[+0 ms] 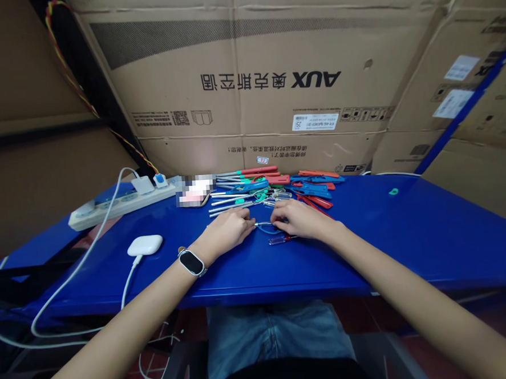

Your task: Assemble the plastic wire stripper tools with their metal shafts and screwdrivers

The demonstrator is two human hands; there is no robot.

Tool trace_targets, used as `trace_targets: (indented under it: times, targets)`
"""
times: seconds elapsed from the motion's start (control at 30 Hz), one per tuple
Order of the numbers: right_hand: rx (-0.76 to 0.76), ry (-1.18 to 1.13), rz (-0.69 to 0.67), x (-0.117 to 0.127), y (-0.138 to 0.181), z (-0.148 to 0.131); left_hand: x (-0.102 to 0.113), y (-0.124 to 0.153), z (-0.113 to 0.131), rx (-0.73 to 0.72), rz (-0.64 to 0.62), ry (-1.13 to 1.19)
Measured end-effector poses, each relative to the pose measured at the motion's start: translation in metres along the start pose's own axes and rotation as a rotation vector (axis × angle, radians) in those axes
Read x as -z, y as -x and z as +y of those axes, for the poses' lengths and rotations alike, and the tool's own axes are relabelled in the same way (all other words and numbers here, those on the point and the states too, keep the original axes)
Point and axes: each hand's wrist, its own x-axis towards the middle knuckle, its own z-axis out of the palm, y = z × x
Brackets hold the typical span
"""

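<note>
Both of my hands rest on a blue table [410, 237], close together near its middle. My left hand [227, 230], with a smartwatch [191, 262] on its wrist, has its fingers curled and pinched on one end of a small blue-handled tool [267, 228]. My right hand [296, 218] is curled over the other end of the same tool. A small screwdriver with a clear blue handle [282, 240] lies just in front of my right hand. Behind my hands lies a pile of several small tools [278, 189] with red, blue and green handles.
A white power strip [121, 204] with plugs sits at the back left. A white earbud case [145, 245] on a cable lies left of my hand. A small green piece [393, 192] lies at the right. Big cardboard boxes [272, 79] stand behind the table.
</note>
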Motion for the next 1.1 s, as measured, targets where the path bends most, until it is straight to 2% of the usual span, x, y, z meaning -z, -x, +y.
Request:
trace_targets:
  times: [0.17, 0.33, 0.57, 0.83, 1.1]
  targets:
    - [-0.024, -0.064, 0.004, -0.002, -0.001, 0.003, 0.006, -0.001, 0.001, -0.005, 0.002, 0.026]
    - [-0.022, -0.085, 0.013, -0.005, -0.001, 0.003, 0.013, -0.020, 0.001, 0.006, -0.006, 0.174]
    - [-0.036, -0.096, 0.020, -0.004, -0.002, 0.000, 0.007, -0.047, -0.003, -0.016, -0.136, 0.277]
    - [-0.022, -0.142, 0.034, -0.006, -0.001, 0.004, 0.016, -0.044, 0.009, 0.004, -0.164, 0.120]
    - [-0.030, -0.184, 0.089, -0.010, -0.001, 0.006, 0.014, -0.039, 0.008, -0.068, -0.136, 0.060]
